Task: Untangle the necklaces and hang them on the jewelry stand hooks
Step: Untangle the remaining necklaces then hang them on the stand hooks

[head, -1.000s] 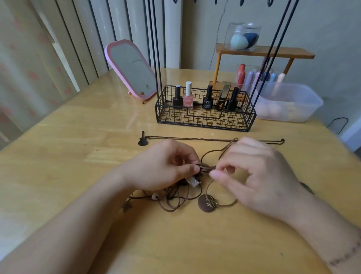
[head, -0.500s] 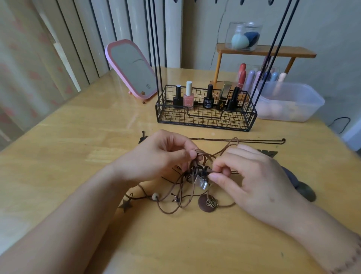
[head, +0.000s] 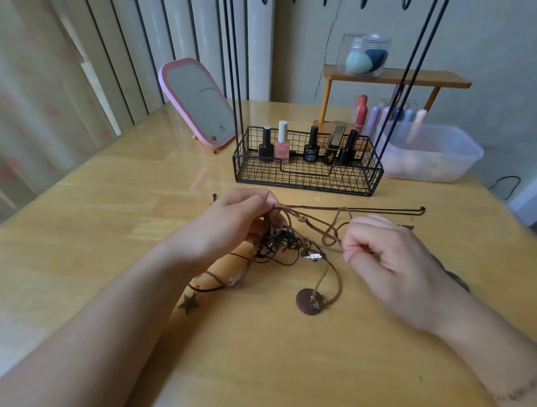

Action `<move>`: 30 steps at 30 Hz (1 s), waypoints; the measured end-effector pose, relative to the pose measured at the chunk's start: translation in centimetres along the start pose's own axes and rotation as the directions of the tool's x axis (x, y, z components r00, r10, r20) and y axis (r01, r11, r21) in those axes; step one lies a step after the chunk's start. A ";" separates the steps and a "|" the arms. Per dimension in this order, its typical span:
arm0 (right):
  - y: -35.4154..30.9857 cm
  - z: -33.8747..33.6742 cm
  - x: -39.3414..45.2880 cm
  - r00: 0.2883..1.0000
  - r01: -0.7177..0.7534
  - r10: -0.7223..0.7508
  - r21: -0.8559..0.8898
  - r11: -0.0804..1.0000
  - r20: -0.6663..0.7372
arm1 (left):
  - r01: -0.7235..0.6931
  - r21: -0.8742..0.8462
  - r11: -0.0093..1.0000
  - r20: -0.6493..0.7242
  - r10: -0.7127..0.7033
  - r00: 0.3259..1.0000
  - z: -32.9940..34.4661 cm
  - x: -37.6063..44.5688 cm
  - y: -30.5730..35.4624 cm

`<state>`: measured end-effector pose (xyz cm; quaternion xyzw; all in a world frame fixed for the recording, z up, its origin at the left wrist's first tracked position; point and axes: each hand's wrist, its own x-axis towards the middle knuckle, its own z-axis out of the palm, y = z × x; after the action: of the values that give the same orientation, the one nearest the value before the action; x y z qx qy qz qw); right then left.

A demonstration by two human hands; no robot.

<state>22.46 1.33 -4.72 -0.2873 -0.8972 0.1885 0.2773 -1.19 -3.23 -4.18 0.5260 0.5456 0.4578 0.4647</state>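
— Head view: where's the tangle?

— Lifted just off the counter [head: 122, 220] in my left hand [head: 232, 223], fingers curled round the knot of necklaces [head: 286, 242]. My right hand [head: 386, 255] pinches 1 brown cord [head: 334, 232], drawn sideways. The round pendant [head: 309, 300] lies on the counter.

— Which step?

— Untangling, I'd say; nothing hung. Next: work that loop free gently, then reach for the stand hooks [head: 363, 3] above.

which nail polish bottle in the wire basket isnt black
The pink bottle with the white cap, second from the left in the wire basket; the others are dark.
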 end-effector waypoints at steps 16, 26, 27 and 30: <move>-1.8 0.9 -0.8 0.917 0.317 -0.315 -0.031 0.948 -0.245 | 0.127 -0.277 0.952 0.337 -0.028 0.941 0.3 -0.7 0.4; -2.2 1.4 -0.8 0.969 0.157 -0.191 -0.201 0.967 -0.158 | 0.117 -0.360 0.926 0.405 0.042 0.913 0.2 -1.2 0.6; -2.2 1.4 -0.8 0.967 0.171 -0.202 -0.186 0.967 -0.158 | 0.122 -0.374 0.919 0.417 0.049 0.908 0.2 -1.2 0.6; -2.1 1.4 -0.8 0.959 0.197 -0.215 -0.111 0.974 -0.187 | 0.136 -0.397 0.908 0.464 0.070 0.883 0.1 -1.1 0.6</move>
<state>21.34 -1.01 -5.08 -0.2218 -0.8980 0.0880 0.3696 -0.95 -4.36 -3.61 0.4994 0.3154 0.4150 0.6920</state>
